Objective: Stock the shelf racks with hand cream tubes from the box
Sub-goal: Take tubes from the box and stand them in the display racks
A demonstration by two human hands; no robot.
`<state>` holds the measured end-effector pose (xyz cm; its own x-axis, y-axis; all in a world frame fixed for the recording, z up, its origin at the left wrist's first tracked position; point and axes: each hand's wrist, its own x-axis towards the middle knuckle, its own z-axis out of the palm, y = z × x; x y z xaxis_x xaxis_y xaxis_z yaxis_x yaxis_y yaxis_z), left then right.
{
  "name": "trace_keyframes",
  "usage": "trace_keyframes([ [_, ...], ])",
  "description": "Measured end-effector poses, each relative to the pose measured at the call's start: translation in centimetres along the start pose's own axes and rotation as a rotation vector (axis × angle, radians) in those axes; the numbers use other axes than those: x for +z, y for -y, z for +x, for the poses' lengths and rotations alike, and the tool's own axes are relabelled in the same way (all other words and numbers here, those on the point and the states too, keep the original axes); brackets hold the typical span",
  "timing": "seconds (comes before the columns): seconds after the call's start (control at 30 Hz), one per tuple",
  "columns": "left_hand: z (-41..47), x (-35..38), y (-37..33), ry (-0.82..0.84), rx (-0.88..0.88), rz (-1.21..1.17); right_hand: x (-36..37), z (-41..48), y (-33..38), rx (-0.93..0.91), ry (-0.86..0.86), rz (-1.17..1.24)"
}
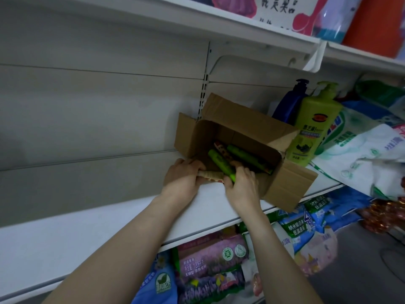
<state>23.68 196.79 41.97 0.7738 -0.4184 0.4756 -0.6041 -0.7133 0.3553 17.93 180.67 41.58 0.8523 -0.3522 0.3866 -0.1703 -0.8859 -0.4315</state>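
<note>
An open cardboard box lies on its side on the white shelf, its mouth facing me. Inside lie a green hand cream tube and a patterned tube. My right hand grips another green tube at the box mouth. My left hand holds a beige tube at the box's lower left corner. Both hands sit side by side at the opening.
A green pump bottle and a blue pump bottle stand right of the box, beside white detergent bags. The lower shelf holds several bags. The shelf stretches bare to the left; an upper shelf overhangs.
</note>
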Motion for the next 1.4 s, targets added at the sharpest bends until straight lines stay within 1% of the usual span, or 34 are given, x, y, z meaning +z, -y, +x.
trace_keyframes([
  [0.1,0.0,-0.2,0.4,0.047,-0.113,0.082,-0.2,-0.1,0.2,-0.004,-0.042,0.02],
  [0.17,0.1,-0.7,0.2,0.038,-0.222,0.049,-0.7,-0.3,0.5,0.001,-0.102,0.133],
  [0.27,0.0,-1.8,-0.4,-0.015,-0.389,-0.172,-1.6,-0.7,0.5,0.014,-0.167,0.381],
  [0.4,-0.2,-2.9,-1.1,-0.044,-0.591,-0.656,-2.4,-1.0,1.4,0.006,-0.204,0.548],
  [0.5,-1.2,-3.9,-1.0,-0.064,-0.613,-0.888,-3.2,-0.8,2.9,0.025,-0.21,0.703],
  [0.6,-3.1,-5.4,-0.8,-0.131,-0.594,-1.028,-3.7,-0.5,5.0,0.012,-0.167,0.862],
  [0.67,-4.3,-6.6,-0.5,-0.184,-0.596,-1.054,-3.6,-0.2,6.4,-0.012,-0.15,0.892],
  [0.73,-5.8,-8.0,0.1,-0.236,-0.605,-1.056,-3.4,-0.1,8.1,-0.043,-0.073,0.921],
  [0.83,-7.9,-9.8,1.1,-0.253,-0.611,-1.07,-2.6,-0.2,10.5,-0.069,0.028,0.967],
  [0.93,-9.7,-11.8,2.1,-0.283,-0.63,-1.097,-2.1,-0.8,13.3,-0.127,0.086,1.0],
  [1.03,-11.7,-14.1,3.4,-0.332,-0.642,-1.119,-1.7,-1.9,16.8,-0.192,0.147,1.089],
  [1.1,-13.3,-15.7,4.3,-0.37,-0.648,-1.122,-1.4,-2.9,19.4,-0.247,0.18,1.091],
  [1.2,-15.7,-18.2,5.8,-0.428,-0.652,-1.085,-0.8,-4.5,22.9,-0.312,0.212,1.108],
  [1.4,-21.0,-23.2,8.7,-0.489,-0.633,-0.959,0.7,-8.5,29.8,-0.383,0.281,1.125],
])
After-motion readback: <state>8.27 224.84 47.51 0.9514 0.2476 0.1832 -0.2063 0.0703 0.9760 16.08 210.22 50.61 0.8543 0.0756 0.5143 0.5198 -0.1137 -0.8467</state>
